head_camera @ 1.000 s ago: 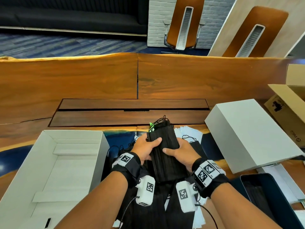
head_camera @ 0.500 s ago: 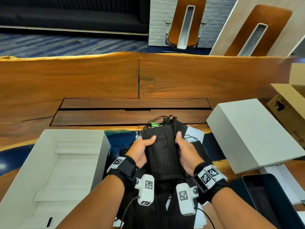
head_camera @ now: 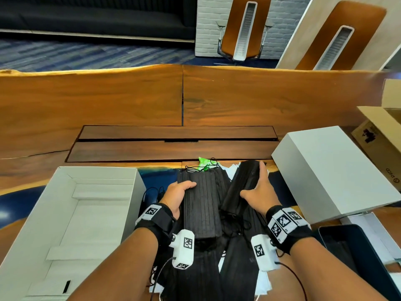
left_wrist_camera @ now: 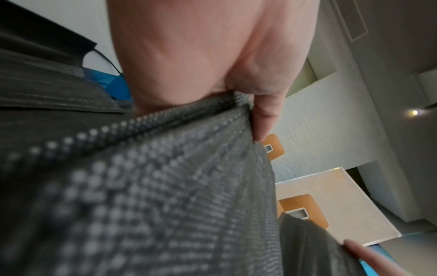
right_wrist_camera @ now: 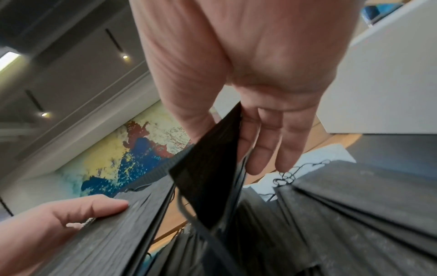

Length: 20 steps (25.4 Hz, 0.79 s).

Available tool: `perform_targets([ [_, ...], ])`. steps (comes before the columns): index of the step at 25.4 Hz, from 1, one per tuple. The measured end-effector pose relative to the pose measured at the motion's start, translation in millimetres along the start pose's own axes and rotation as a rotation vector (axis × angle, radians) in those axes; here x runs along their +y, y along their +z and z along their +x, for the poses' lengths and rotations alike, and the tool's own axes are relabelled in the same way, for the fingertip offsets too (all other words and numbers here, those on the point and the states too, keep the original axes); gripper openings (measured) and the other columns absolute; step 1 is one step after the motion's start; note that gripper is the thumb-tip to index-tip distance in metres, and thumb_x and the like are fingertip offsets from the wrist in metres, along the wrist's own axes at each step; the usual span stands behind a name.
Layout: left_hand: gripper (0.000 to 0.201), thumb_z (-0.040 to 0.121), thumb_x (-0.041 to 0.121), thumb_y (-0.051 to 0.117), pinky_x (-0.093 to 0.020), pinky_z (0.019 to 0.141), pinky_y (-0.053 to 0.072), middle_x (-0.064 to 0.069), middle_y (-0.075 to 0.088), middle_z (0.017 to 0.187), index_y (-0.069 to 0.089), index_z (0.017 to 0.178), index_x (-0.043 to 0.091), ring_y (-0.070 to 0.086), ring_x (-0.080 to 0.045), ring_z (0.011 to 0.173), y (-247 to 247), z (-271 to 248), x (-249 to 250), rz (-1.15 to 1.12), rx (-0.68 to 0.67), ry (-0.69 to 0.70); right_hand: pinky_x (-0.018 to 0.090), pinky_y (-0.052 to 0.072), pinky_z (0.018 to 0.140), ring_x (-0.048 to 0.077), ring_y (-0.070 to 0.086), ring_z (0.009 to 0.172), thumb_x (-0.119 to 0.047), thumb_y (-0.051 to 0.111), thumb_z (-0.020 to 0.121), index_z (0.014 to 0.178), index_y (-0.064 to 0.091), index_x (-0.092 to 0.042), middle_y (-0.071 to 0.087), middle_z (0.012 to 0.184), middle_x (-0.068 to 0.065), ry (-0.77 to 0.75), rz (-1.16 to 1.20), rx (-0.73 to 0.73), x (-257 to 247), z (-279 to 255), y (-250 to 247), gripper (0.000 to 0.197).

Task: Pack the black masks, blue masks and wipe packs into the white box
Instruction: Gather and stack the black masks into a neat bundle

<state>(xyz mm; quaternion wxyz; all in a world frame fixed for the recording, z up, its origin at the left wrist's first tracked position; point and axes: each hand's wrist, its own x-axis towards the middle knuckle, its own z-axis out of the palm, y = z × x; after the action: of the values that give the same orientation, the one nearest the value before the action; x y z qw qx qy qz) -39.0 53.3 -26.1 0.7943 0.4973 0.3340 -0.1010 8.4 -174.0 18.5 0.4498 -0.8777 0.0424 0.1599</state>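
Head: left hand [head_camera: 176, 193] grips black mask stack [head_camera: 201, 205], long axis up-frame; white box [head_camera: 71, 216] lies lower left, nearest that hand (open top). Right hand [head_camera: 259, 193] grips thinner bundle [head_camera: 244, 185]. Left wrist: fingers clamp stack [left_wrist_camera: 153, 186]. Right wrist: thumb-and-finger pinch on bundle [right_wrist_camera: 208, 179].

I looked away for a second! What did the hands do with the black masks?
They split one stack in two. The left hand keeps the bigger stack of black pleated masks; the right hand carried a smaller bundle rightward. The open white cardboard box stayed put.
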Motion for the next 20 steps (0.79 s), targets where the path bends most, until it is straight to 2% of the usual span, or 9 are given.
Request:
perform_targets([
  [3,0.02,0.092,0.006,0.06,-0.04,0.072,0.057,-0.018,0.072,0.097,0.066,0.11,0.003,0.069,-0.031,0.083,-6.9,-0.8,-2.1,0.027,-0.015,-0.005,0.032,0.053,0.075,0.022,0.066,0.083,-0.006,0.07,0.079,0.152,-0.016,-0.032,0.061,0.094,-0.001,-0.028,-0.133,-0.024,-7.7,-3.2,-10.0,0.117],
  [5,0.021,0.095,0.005,0.056,-0.042,0.074,0.057,-0.02,0.071,0.105,0.066,0.113,0.007,0.068,-0.032,0.087,-6.7,-1.6,-1.0,0.008,-0.039,-0.01,0.034,0.054,0.074,0.023,0.066,0.081,-0.004,0.068,0.079,0.152,-0.017,-0.033,0.062,0.092,-0.002,-0.057,-0.108,-0.03,-17.8,-3.2,-14.7,0.115],
  [6,0.022,0.096,0.005,0.054,-0.042,0.075,0.057,-0.02,0.07,0.107,0.065,0.115,0.007,0.068,-0.032,0.088,-5.1,-2.2,-0.5,0.007,-0.043,-0.007,0.037,0.056,0.074,0.025,0.067,0.082,-0.002,0.066,0.079,0.152,-0.011,-0.035,0.063,0.094,0.0,-0.073,-0.016,-0.061,-24.5,-4.0,-15.5,0.111],
  [8,0.024,0.098,0.006,0.052,-0.046,0.079,0.057,-0.019,0.069,0.11,0.063,0.119,0.008,0.067,-0.032,0.092,-1.2,-1.0,-0.6,0.012,-0.047,0.005,0.041,0.058,0.074,0.027,0.067,0.086,0.006,0.06,0.077,0.151,0.016,-0.03,0.065,0.101,0.008,-0.094,0.321,-0.172,-41.0,-8.5,-13.8,0.094],
  [11,0.03,0.097,0.007,0.051,-0.054,0.091,0.054,-0.022,0.067,0.118,0.06,0.126,0.005,0.065,-0.038,0.107,6.8,0.2,-0.5,0.002,-0.093,0.021,0.039,0.057,0.068,0.026,0.067,0.087,0.006,0.054,0.067,0.128,0.051,-0.012,0.066,0.1,0.014,-0.039,0.686,-0.357,-58.8,-16.5,1.4,0.064],
  [14,0.036,0.101,0.028,0.047,-0.047,0.09,0.055,-0.023,0.066,0.121,0.064,0.123,0.005,0.064,-0.038,0.112,16.6,-7.8,5.5,-0.063,-0.127,0.011,0.044,0.058,0.079,0.025,0.067,0.089,0.012,0.054,0.076,0.11,0.056,-0.016,0.068,0.098,0.012,0.015,0.481,-0.399,-55.0,-19.5,26.1,0.044],
  [17,0.071,0.095,0.067,0.03,-0.048,0.1,0.048,-0.016,0.068,0.122,0.065,0.125,0.013,0.063,-0.031,0.117,13.6,-8.1,9.4,-0.151,-0.22,-0.046,0.047,0.055,0.09,0.023,0.065,0.099,0.005,0.059,0.082,0.119,0.048,-0.017,0.066,0.107,0.008,0.054,0.23,-0.344,-42.1,-16.9,39.1,0.044],
  [18,0.071,0.094,0.068,0.034,-0.049,0.1,0.048,-0.016,0.067,0.124,0.064,0.127,0.014,0.063,-0.031,0.117,11.6,-7.8,10.1,-0.158,-0.236,-0.03,0.046,0.055,0.091,0.023,0.065,0.101,0.0,0.062,0.083,0.119,0.049,-0.017,0.066,0.11,0.007,0.053,0.229,-0.34,-39.0,-15.7,43.3,0.042],
  [20,0.049,0.095,0.048,0.054,-0.051,0.092,0.053,-0.018,0.067,0.123,0.063,0.127,0.012,0.065,-0.034,0.112,10.9,-5.3,8.7,-0.124,-0.197,0.01,0.044,0.056,0.091,0.02,0.066,0.103,-0.026,0.067,0.083,0.118,0.053,-0.021,0.066,0.114,0.005,0.036,0.185,-0.346,-38.0,-16.9,47.2,0.038],
])
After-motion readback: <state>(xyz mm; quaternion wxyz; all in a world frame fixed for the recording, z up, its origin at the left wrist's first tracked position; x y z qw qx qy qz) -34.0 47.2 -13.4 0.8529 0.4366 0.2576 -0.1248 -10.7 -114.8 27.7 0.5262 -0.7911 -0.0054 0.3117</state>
